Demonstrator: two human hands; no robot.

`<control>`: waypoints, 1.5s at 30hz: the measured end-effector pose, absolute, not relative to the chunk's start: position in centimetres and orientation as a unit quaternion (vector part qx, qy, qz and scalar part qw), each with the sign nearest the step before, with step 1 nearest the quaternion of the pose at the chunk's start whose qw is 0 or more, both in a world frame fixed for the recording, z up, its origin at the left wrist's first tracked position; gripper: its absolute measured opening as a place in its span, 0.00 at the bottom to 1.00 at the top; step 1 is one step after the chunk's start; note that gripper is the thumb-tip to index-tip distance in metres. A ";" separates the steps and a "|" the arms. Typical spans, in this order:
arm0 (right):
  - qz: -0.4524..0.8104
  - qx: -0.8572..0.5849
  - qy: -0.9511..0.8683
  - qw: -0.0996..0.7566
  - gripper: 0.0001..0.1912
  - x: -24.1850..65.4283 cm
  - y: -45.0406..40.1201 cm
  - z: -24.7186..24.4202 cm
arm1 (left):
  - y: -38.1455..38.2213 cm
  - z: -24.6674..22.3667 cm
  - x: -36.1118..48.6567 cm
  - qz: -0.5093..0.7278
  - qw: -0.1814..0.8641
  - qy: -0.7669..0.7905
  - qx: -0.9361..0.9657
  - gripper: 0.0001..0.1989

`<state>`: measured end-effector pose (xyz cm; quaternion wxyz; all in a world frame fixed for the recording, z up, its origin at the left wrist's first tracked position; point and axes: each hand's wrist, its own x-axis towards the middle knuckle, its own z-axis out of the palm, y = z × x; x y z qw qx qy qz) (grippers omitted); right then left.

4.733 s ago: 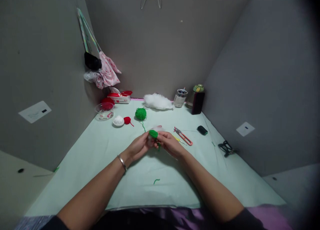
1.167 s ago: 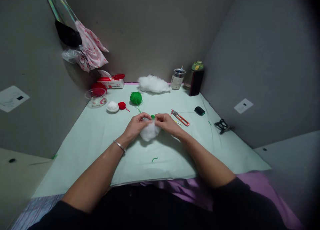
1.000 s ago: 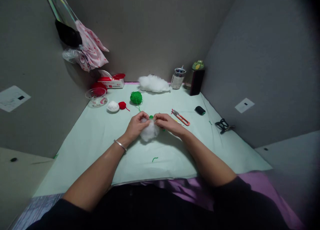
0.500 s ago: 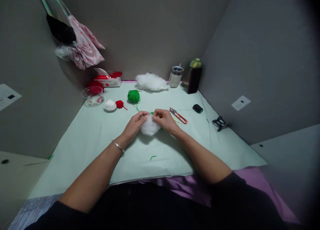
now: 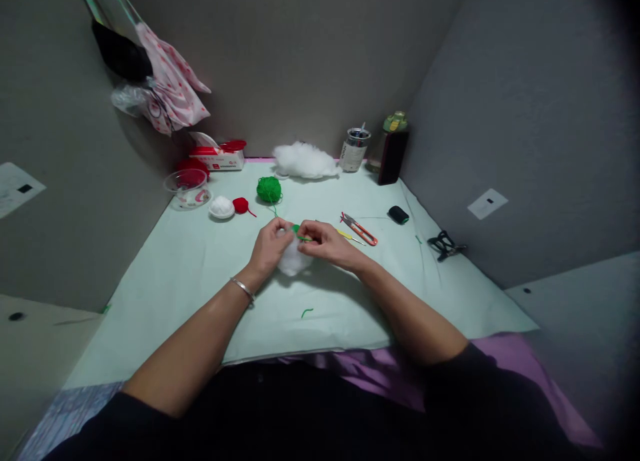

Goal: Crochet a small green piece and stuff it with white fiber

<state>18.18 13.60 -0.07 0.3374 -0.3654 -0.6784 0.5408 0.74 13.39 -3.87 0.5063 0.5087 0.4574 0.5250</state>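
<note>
Stuffing in a soft white bundle [image 5: 293,261] sits near the centre of the head view, taken here as the middle of the clock, with a small green piece [image 5: 296,229] at its twelve o'clock edge. At ten o'clock the left hand [image 5: 269,247] has thumb and fingers drawn together on the bundle's top; whether it also grips the green piece cannot be told. At two the right hand [image 5: 326,242] is narrowed to a pinch on a thin green strand [image 5: 305,239]. A green yarn ball [image 5: 269,189] lies toward eleven; a red piece [image 5: 241,205] and a white-filled piece [image 5: 221,209] sit side by side near ten. A loose pile of white fluff [image 5: 306,161] lies at twelve and an open tin [image 5: 354,155] stands at one. Between two and three come a yellow-handled hook [image 5: 345,235], orange-handled snips [image 5: 357,225] and, farther out, a small black object [image 5: 399,214]. A short green snippet [image 5: 307,311] lies between five and six on the pale cloth [image 5: 320,337].
</note>
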 end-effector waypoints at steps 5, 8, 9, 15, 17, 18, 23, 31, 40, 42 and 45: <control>0.484 -0.395 -0.692 0.362 0.07 17.3 13.6 -0.8 | 13.4 -4.6 1.4 0.542 0.507 0.465 0.482 0.10; 0.449 -0.432 -0.683 0.381 0.07 17.3 14.3 -1.7 | 13.1 -4.1 1.4 0.530 0.545 0.446 0.471 0.11; 0.442 -0.443 -0.677 0.387 0.07 17.4 14.7 -1.9 | 13.0 -3.7 1.3 0.525 0.559 0.437 0.471 0.11; 0.452 -0.464 -0.635 0.421 0.15 18.6 15.8 -2.6 | 13.4 -2.0 -0.1 0.490 0.613 0.395 0.477 0.18; 0.473 -0.456 -0.626 0.420 0.19 18.6 15.6 -2.6 | 13.6 -2.2 -0.2 0.484 0.612 0.396 0.485 0.15; 0.484 -0.451 -0.623 0.417 0.20 18.5 15.5 -2.6 | 13.7 -2.4 -0.1 0.483 0.608 0.398 0.489 0.14; 0.521 -0.434 -0.622 0.392 0.20 18.0 15.1 -2.7 | 13.8 -3.6 0.3 0.481 0.583 0.416 0.506 0.13; 0.534 -0.392 -0.656 0.363 0.08 18.0 14.3 -1.8 | 13.7 -3.8 0.3 0.513 0.519 0.436 0.526 0.09; 0.555 -0.361 -0.626 0.412 0.18 18.0 13.2 0.1 | 12.3 -1.5 0.7 0.556 0.480 0.395 0.552 0.13; 0.549 -0.364 -0.634 0.405 0.19 18.3 13.4 0.0 | 12.3 -1.5 0.6 0.549 0.480 0.396 0.559 0.11; 0.535 -0.367 -0.650 0.395 0.16 18.6 13.6 -0.2 | 12.4 -1.9 0.6 0.537 0.476 0.409 0.564 0.09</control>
